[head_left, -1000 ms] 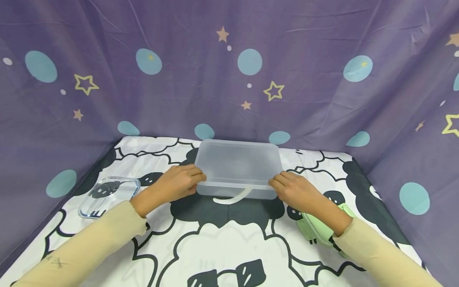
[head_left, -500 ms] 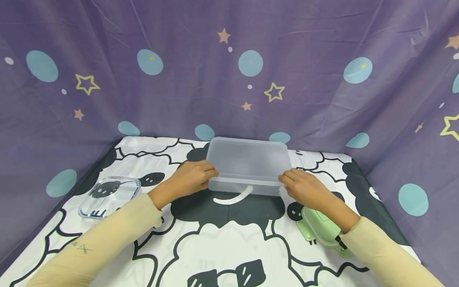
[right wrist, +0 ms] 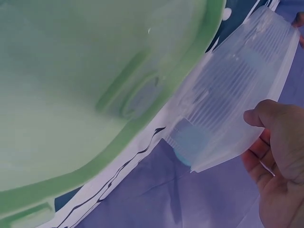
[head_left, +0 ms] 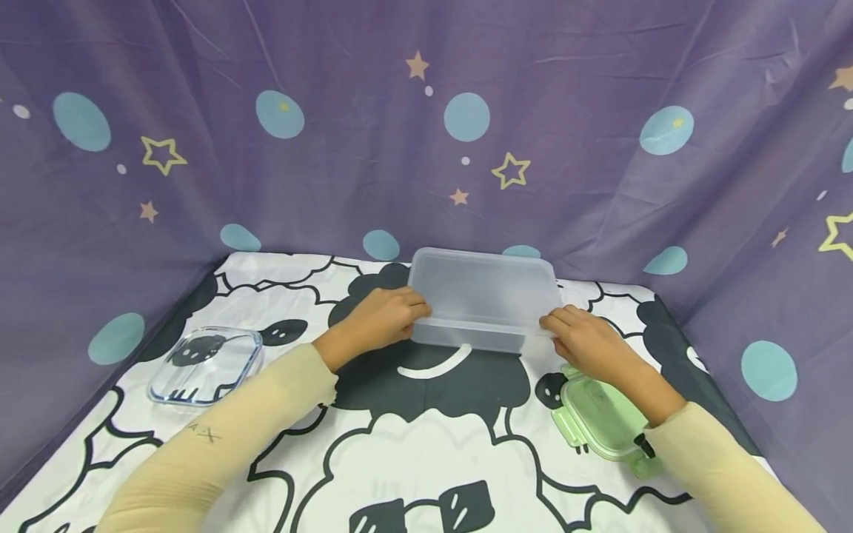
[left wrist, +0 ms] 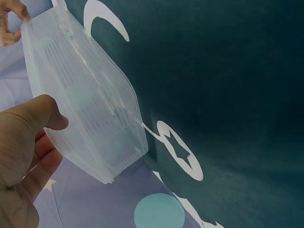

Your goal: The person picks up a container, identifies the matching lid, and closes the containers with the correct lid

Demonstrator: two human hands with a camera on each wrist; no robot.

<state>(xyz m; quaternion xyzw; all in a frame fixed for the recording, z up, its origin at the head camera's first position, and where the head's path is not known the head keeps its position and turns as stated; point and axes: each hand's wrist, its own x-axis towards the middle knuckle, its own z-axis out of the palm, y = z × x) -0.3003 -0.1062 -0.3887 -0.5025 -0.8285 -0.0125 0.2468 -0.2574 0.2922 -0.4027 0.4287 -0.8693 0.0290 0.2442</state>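
A translucent frosted plastic box [head_left: 485,289] stands near the back of the table, its ribbed side [left wrist: 90,80] showing in the left wrist view. My left hand [head_left: 380,318] pinches the left end of its near rim, with the thumb on the outer side. At the right end, my right hand [head_left: 589,342] pinches the same rim. Whether the box touches the cloth cannot be told. Below my right forearm lies a green clip lid [head_left: 603,418], partly covered by the sleeve; it looms large in the right wrist view.
A clear glass dish [head_left: 206,366] lies at the left, beyond my left forearm. The tablecloth [head_left: 426,444] is printed with cartoon sheep. Purple curtains [head_left: 333,185] with stars and dots close off the back and both sides.
Both hands have moved the plastic box to the right and slightly back. More of the green lid shows now beside my right forearm. The glass dish has stayed put.
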